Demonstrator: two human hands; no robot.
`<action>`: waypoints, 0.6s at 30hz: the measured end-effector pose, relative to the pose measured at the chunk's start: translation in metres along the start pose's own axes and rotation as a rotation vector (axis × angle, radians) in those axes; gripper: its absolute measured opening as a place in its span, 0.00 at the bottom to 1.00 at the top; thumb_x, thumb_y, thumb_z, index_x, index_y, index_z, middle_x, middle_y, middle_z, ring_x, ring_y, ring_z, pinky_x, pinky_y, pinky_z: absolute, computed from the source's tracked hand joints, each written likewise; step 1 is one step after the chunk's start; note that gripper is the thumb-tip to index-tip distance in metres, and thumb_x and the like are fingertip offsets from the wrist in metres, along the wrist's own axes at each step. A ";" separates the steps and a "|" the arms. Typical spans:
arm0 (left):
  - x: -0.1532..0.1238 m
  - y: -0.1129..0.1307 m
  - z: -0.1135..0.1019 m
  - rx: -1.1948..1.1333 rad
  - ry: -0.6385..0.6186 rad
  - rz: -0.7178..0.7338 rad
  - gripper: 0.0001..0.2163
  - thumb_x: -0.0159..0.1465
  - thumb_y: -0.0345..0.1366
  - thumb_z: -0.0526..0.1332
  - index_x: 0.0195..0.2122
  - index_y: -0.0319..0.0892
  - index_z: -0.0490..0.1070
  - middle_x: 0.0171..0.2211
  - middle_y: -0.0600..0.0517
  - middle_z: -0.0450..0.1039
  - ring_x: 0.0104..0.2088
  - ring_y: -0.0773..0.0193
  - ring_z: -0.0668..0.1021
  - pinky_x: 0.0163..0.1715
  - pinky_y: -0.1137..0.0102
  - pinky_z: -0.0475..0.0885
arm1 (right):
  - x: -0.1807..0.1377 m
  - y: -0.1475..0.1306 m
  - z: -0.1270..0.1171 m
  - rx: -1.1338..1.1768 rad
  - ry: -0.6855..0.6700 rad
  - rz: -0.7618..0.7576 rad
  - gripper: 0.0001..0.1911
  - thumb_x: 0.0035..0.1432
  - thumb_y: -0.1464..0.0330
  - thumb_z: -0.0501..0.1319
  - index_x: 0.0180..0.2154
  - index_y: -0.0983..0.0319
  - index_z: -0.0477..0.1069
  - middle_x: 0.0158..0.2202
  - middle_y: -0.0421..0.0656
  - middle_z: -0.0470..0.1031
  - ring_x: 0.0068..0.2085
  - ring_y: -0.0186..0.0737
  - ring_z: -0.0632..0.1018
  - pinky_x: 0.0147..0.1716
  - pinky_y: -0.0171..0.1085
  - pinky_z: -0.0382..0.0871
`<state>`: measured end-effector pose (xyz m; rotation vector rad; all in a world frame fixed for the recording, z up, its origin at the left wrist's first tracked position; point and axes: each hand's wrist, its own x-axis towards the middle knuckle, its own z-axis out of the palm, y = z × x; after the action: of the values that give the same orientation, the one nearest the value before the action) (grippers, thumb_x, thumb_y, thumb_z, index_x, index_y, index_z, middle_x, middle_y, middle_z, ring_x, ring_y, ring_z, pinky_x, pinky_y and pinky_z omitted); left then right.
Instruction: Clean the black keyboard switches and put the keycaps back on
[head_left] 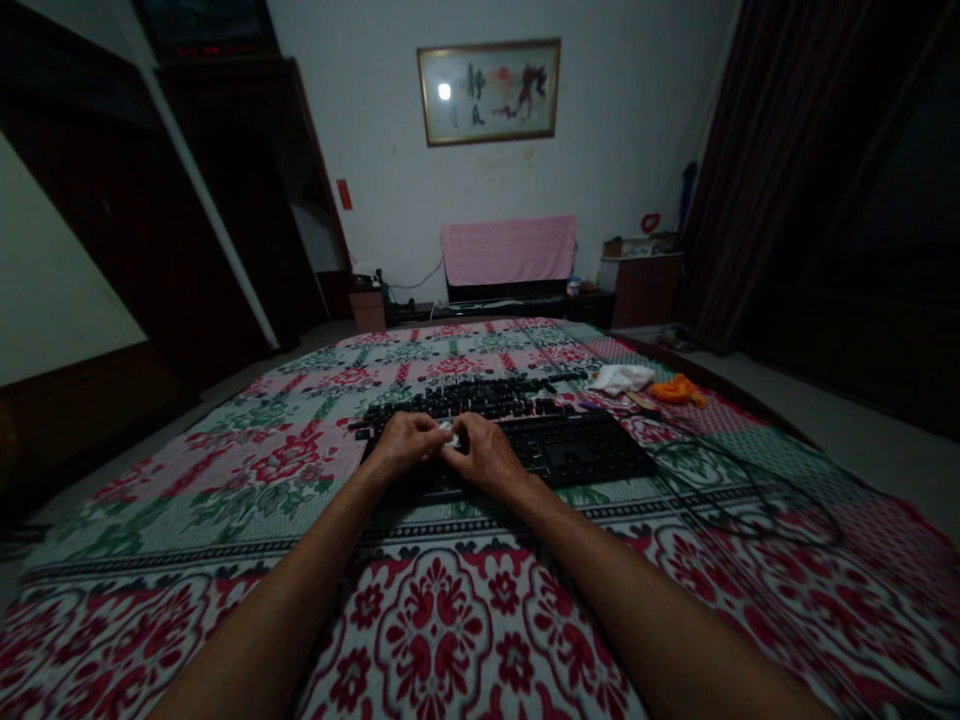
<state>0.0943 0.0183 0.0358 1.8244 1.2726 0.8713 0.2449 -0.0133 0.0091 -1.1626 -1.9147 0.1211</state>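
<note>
I face a pale, dim wall (360, 110) where a framed picture (491, 92) hangs, a white glare (444, 91) on its glass. Below the picture, a pink cloth (510, 248) drapes something dark (510, 292); to the picture's lower right I see a brown cabinet (646, 290). Far right of the picture hangs a dark curtain (769, 160); left of it, a dark doorway (232, 160).

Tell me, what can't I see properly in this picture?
All in the head view:
- White bit: mostly hidden by fingers of the left hand and right hand.
- Keyboard: its left part is hidden behind both hands.
- Black keys: any letters are too small and dark.
- Curtain: top cut off by the picture's upper edge.
</note>
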 end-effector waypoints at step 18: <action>0.008 -0.028 -0.036 0.680 0.256 0.186 0.11 0.53 0.35 0.57 0.35 0.45 0.76 0.34 0.51 0.76 0.35 0.61 0.75 0.38 0.70 0.67 | 0.010 0.030 -0.017 -0.150 0.043 0.108 0.09 0.49 0.74 0.53 0.33 0.63 0.68 0.30 0.43 0.70 0.32 0.36 0.69 0.34 0.33 0.61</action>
<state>0.0531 0.0390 0.0307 2.4474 1.7283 0.8512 0.2755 0.0050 0.0115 -1.3584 -1.8483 0.0109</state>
